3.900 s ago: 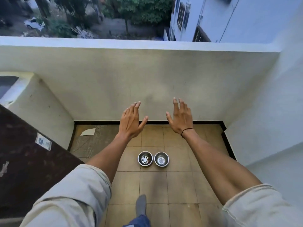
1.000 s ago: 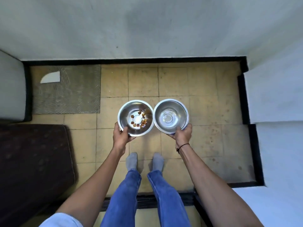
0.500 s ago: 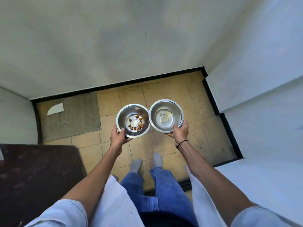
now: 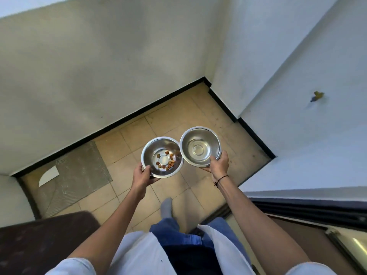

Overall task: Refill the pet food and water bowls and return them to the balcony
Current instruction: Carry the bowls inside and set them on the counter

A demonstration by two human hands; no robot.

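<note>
**Two bowls carried above the balcony floor**

Above the tan tiled floor (image 4: 127, 135), the left hand (image 4: 141, 178) grips a round steel bowl holding brown kibble (image 4: 161, 157); the right hand (image 4: 218, 165) grips a round steel bowl of water (image 4: 200, 146). Both mouths face upward, rims touching.

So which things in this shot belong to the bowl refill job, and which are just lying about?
Job:
food bowl, a few kibble pieces inside, held by left hand
water bowl, held by right hand

Lying about:
grey floor mat
white scrap on it
dark brown cabinet
</note>
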